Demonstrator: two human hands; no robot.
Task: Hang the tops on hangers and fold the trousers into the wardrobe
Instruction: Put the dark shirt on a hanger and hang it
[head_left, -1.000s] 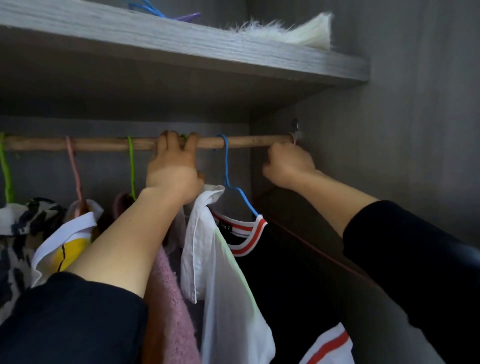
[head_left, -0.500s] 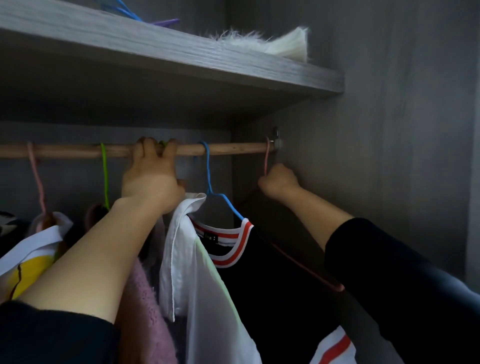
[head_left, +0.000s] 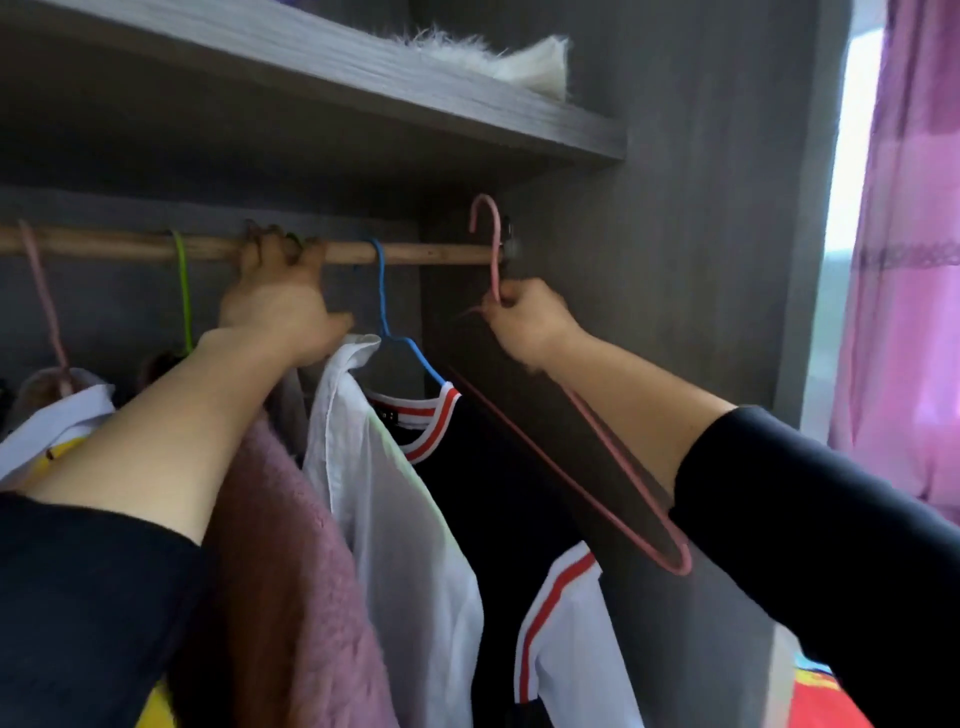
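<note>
While the left hand (head_left: 280, 306) grips the rod (head_left: 426, 253), fingers curled over it, garments hang below. The right hand (head_left: 524, 322) pinches a pink hanger (head_left: 618, 478) by its neck.

An empty pink wire hanger (head_left: 582, 415) was held by its neck at the right end of the wooden rail (head_left: 426, 253), its hook raised above the rail and clear of it, its triangular frame slanting down and to the right below the rail. A blue hanger (head_left: 387, 312) hung on the rail just left of the pink one, carrying a black top with a red-and-white striped collar (head_left: 498, 499). Left of that, below the rail, hung a white shirt (head_left: 395, 499), then a fuzzy pink garment (head_left: 306, 571). Farther left on the rail sat a green hanger hook (head_left: 182, 291) and another pink hook (head_left: 44, 296).
</note>
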